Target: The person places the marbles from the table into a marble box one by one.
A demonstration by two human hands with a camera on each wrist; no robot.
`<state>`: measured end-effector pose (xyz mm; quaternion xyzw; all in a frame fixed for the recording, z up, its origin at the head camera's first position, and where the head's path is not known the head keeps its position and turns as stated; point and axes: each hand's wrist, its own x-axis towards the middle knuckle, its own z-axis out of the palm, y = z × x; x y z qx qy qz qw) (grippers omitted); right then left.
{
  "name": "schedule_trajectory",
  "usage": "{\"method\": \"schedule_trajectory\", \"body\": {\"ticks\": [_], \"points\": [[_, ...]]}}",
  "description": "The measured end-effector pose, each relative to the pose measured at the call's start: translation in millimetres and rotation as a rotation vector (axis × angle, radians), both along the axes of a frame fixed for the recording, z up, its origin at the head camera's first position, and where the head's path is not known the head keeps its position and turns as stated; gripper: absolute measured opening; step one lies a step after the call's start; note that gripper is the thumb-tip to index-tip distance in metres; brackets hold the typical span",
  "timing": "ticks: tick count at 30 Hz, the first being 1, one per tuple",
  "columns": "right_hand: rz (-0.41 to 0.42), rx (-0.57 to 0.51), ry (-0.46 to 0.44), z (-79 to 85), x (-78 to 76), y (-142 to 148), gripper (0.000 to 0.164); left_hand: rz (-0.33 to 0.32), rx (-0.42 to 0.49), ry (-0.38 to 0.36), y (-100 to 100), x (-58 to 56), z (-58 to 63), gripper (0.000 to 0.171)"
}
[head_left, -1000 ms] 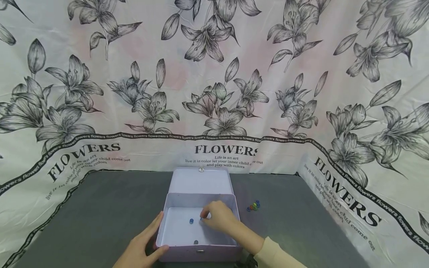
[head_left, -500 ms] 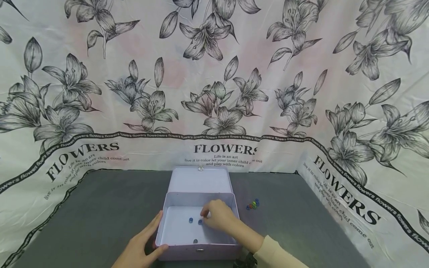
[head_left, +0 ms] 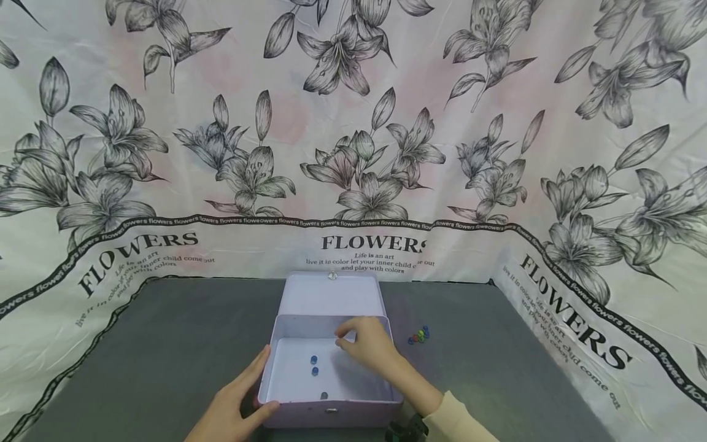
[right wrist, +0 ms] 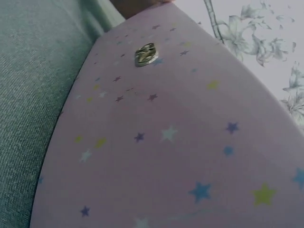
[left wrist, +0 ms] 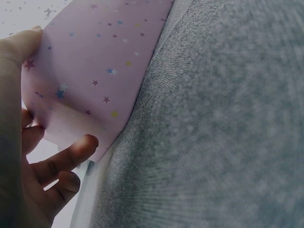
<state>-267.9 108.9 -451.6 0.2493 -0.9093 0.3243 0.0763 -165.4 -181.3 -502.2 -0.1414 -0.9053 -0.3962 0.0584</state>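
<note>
In the head view a pale lilac box [head_left: 361,418], printed with stars, stands with its lid [head_left: 331,296] raised at the back. My left hand [head_left: 234,393] grips its front left corner, thumb on the front rim and fingers along the left side. In the left wrist view, the left hand's fingertips [left wrist: 88,142] lie against the starred wall. Two small blue marbles [head_left: 314,360] sit close together on the box floor; a darker marble [head_left: 324,396] lies near the front wall. Over the right half of the box is my right hand [head_left: 370,344], thumb and forefinger apart with nothing visible between them.
A cluster of blue, green, yellow and red marbles [head_left: 418,336] lies on the grey cloth [head_left: 480,356] right of the box. A metal clasp [right wrist: 146,54] sits on the box's front. Flower-printed curtain [head_left: 370,245] surrounds the table on the back and sides.
A blue marble at my right fingertips is let go and now sits left, just in front of the other blue one. My right hand has risen toward the back; the left stays put.
</note>
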Motion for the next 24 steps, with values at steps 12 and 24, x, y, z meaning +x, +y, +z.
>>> {"method": "schedule_trajectory", "body": {"ticks": [12,24], "points": [[-0.091,-0.154,0.011,5.1,-6.3,23,0.009,0.008,-0.007,0.004,0,-3.5,-2.0,0.093],[-0.293,-0.381,-0.029,11.7,-21.0,82,0.015,-0.014,-0.001,-0.037,-1,-3.0,-0.2,0.093]]}}
